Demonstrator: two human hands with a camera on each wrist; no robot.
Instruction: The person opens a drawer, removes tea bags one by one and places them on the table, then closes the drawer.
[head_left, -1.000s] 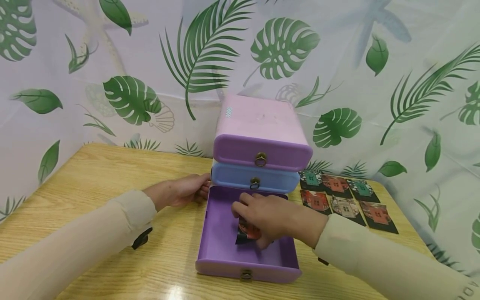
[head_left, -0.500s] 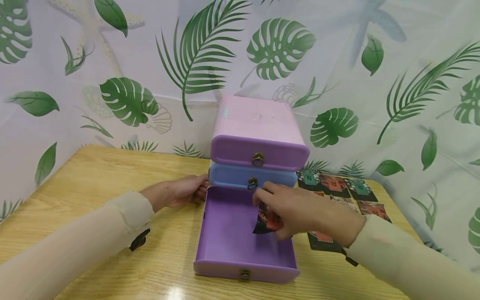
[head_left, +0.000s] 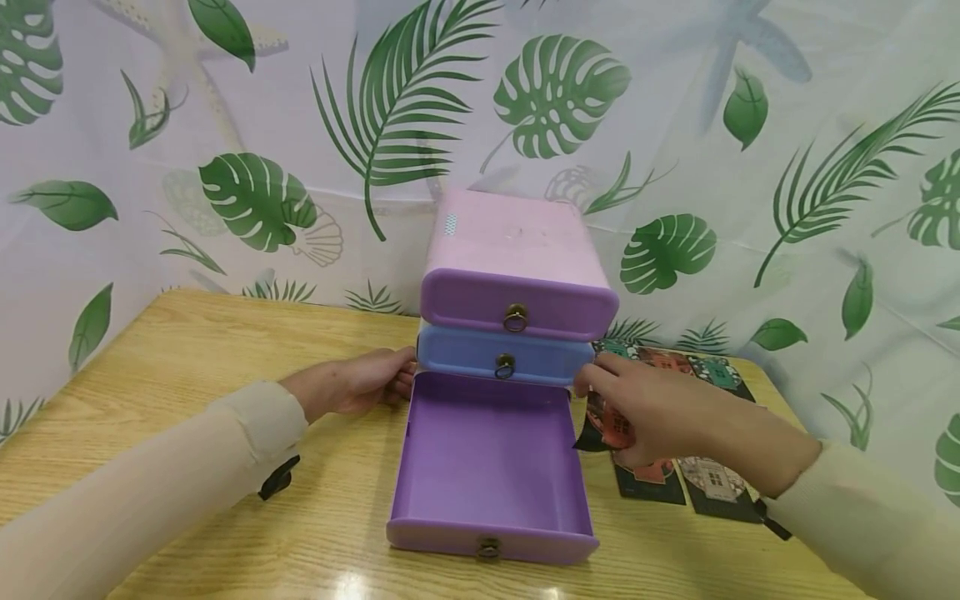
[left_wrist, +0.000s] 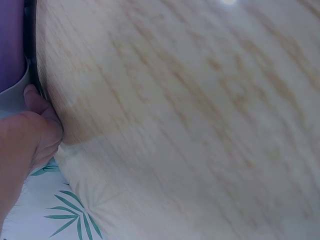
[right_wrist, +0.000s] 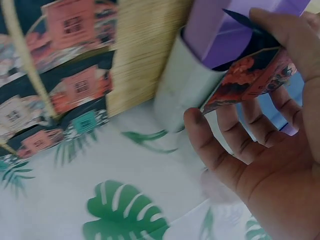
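My right hand (head_left: 660, 408) pinches a flat, slightly bent black-and-red packet (head_left: 604, 427) just right of the pulled-out drawer. In the right wrist view, the packet (right_wrist: 250, 80) is held by its edges between thumb and fingers, beside the drawer unit's pale side wall. My left hand (head_left: 371, 381) rests against the left side of the drawer unit, thumb (left_wrist: 40, 102) at the wall's edge, other fingers loosely bent. The stacked unit has a pink top (head_left: 517, 237), a closed purple drawer (head_left: 465, 302), a closed blue drawer (head_left: 457, 354) and a purple bottom drawer (head_left: 480, 467) pulled out, nothing visible inside.
Several similar dark packets with red, green and beige labels lie in rows on the wooden table (head_left: 300, 517) to the right, such as a beige one (head_left: 716, 487), partly behind my right hand. A leaf-printed cloth (head_left: 300, 100) hangs behind.
My right hand has lifted the packet out of the open bottom drawer and carried it right, past the drawer's side. The left hand stays at the unit's left side.
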